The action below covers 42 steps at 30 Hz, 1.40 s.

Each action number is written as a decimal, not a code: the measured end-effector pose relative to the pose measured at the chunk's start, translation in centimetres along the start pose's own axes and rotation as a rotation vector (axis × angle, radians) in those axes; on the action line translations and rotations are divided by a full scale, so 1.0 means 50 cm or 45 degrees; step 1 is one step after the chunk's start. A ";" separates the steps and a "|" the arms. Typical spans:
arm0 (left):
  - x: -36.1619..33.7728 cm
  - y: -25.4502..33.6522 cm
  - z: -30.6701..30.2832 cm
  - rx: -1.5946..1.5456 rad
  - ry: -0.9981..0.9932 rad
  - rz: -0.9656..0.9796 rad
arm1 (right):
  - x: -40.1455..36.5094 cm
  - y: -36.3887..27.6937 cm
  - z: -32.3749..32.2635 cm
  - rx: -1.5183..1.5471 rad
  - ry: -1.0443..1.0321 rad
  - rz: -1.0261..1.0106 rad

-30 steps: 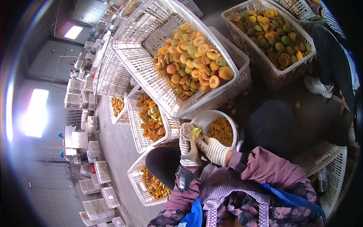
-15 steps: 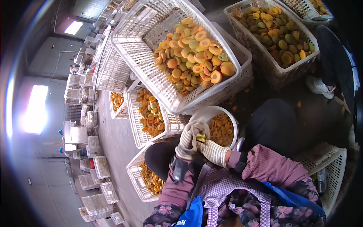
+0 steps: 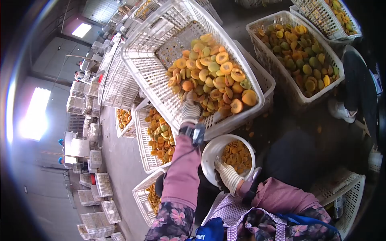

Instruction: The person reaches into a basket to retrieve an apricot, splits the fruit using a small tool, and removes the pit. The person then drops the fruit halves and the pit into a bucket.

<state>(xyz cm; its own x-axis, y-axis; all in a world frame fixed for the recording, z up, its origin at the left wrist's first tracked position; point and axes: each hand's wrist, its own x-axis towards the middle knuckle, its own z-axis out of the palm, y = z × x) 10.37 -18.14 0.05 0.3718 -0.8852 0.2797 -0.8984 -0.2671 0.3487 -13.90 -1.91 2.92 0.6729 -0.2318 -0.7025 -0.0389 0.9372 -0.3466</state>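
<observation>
My left hand (image 3: 190, 109), in a striped pale glove, reaches into the large white crate (image 3: 155, 94). Its fingertips touch the heap of halved orange and green fruit (image 3: 207, 72), just below a rounder orange fruit (image 3: 187, 85); whether they grip any is unclear. My right hand (image 3: 229, 175), also gloved, is at the near left rim of the white bucket (image 3: 210, 154), its fingers curled round something I cannot make out. Orange fruit pieces (image 3: 237, 156) lie in the bucket.
More crates of fruit stand at the left (image 3: 146, 150) and upper right (image 3: 295, 94). An empty-looking crate (image 3: 354, 201) with a bottle (image 3: 339, 207) beside it is at lower right. Another person's leg and white shoe (image 3: 341, 111) show at the right. Stacked crates line the far left.
My hands have parted. My left hand has moved up into the large crate, and my right has lowered to the bucket's rim. The greenish-yellow piece between them no longer shows.
</observation>
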 end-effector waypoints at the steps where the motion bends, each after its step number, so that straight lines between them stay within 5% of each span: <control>1: 0.029 -0.007 0.018 0.078 -0.180 -0.135 | 0.003 0.003 0.004 -0.015 0.038 0.000; 4: 0.049 -0.019 0.043 0.422 -0.595 -0.268 | 0.005 -0.005 0.007 -0.032 0.071 -0.001; 7: 0.018 -0.037 0.030 0.213 -0.794 -0.211 | -0.004 -0.019 0.002 0.008 0.046 -0.040; 8: 0.000 -0.049 0.018 -0.108 -0.850 -0.202 | -0.002 -0.021 -0.001 0.006 0.040 -0.038; 10: -0.077 0.006 -0.028 -1.421 -0.648 -0.499 | 0.007 -0.020 -0.009 0.052 0.069 -0.232; 11: -0.112 0.024 -0.058 -2.282 -0.864 -0.638 | 0.006 -0.025 -0.011 0.041 0.085 -0.367; 12: -0.170 0.071 -0.088 -2.113 -0.561 -0.553 | 0.005 -0.030 -0.014 0.029 0.104 -0.502; 16: -0.308 0.234 -0.176 -2.210 -0.488 -0.666 | 0.042 -0.020 -0.037 -0.487 0.270 -0.971; 17: -0.335 0.244 -0.164 -1.839 -0.313 -0.581 | 0.033 -0.017 -0.038 -0.673 0.278 -1.037; 21: -0.367 0.232 -0.135 -2.070 -0.042 -0.989 | -0.010 -0.017 -0.032 -0.687 0.244 -0.883; 25: -0.393 0.238 -0.122 -1.876 0.002 -0.850 | 0.017 0.001 -0.044 -0.845 0.241 -0.844; 27: -0.403 0.249 -0.124 -1.598 0.027 -0.642 | 0.048 0.016 -0.051 -0.576 0.093 -0.780; 31: -0.409 0.210 -0.110 -1.744 -0.133 -0.675 | 0.024 0.004 -0.051 -0.323 -0.064 -0.679; 34: -0.424 0.253 -0.123 -1.527 0.074 -0.523 | -0.021 -0.018 -0.042 -1.031 0.219 -0.810; 37: -0.403 0.261 -0.151 -2.035 -0.044 -0.842 | -0.032 -0.016 -0.034 -1.038 0.232 -0.747; 42: -0.405 0.264 -0.151 -1.920 0.059 -0.872 | -0.042 -0.009 -0.023 -0.886 0.290 -0.957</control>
<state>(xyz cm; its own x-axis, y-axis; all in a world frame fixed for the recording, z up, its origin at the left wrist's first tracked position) -7.24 -0.86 5.72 0.6079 -0.7480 -0.2662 0.4346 0.0329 0.9000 -16.16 -2.15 3.83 0.5475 -0.8035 -0.2338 -0.1335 0.1919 -0.9723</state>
